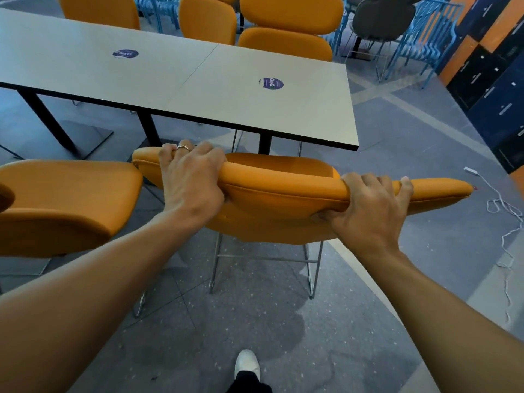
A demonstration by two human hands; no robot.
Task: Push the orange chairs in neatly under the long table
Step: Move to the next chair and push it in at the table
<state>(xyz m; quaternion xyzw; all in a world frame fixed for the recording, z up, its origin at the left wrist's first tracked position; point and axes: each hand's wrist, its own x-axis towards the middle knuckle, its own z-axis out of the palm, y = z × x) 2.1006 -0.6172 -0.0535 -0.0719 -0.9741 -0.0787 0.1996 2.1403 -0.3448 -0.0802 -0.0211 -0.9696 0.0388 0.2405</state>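
An orange padded chair (pixel 283 191) with thin metal legs stands in front of me, its back facing me and its seat partly under the near right end of the long grey table (pixel 198 89). My left hand (pixel 190 177) grips the top edge of the backrest left of centre; a ring shows on one finger. My right hand (pixel 371 205) grips the same edge toward its right side. A second orange chair (pixel 65 199) stands close on the left, beside the first. Three more orange chairs (pixel 286 29) stand along the table's far side.
Black table legs and a flat base plate (pixel 82 137) stand under the table. A white cable (pixel 502 211) trails over the floor at right. Dark lockers (pixel 493 80) line the right wall. Blue metal chairs (pixel 425 32) crowd the back. My white shoe (pixel 247 364) is at the bottom.
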